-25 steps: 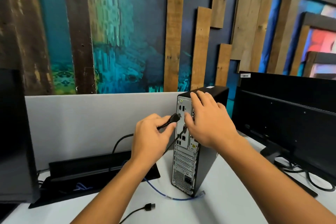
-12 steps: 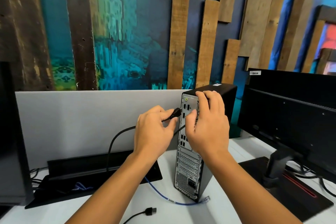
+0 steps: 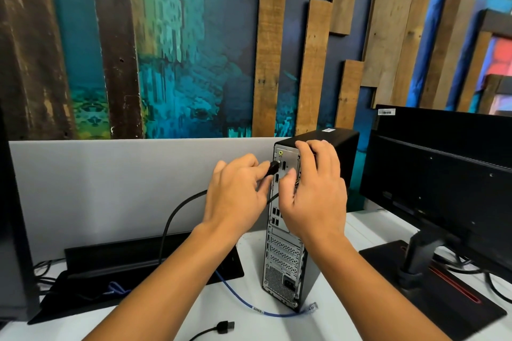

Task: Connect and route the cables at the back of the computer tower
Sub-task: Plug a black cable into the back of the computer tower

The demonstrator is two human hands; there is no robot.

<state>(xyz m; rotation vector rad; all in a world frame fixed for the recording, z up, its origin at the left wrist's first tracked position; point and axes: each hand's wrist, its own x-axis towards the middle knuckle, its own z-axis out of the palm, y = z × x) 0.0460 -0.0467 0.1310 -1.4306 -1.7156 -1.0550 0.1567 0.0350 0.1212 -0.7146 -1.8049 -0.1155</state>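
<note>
A slim black computer tower [image 3: 282, 255] stands on the white desk with its silver back panel facing me. My left hand [image 3: 235, 196] pinches the plug of a thick black cable [image 3: 171, 219] and holds it against a port high on the panel. My right hand [image 3: 313, 191] rests on the tower's upper rear corner, fingers curled over the edge, thumb near the ports. A thinner black cable runs from under my hands. A blue network cable [image 3: 243, 302] lies loose on the desk, its clear plug [image 3: 311, 307] by the tower's foot. A loose black USB plug [image 3: 225, 327] lies near the front edge.
A black monitor [image 3: 443, 174] on a stand with a flat base [image 3: 443, 299] fills the right side, cables behind it. A black cable tray [image 3: 116, 266] with an open lid sits at the back left below a grey divider [image 3: 110, 180]. Another dark screen edge is at the far left.
My left hand has lifted the black plug from mid panel up to a port near the top. My right hand slid up to the tower's top rear corner.
</note>
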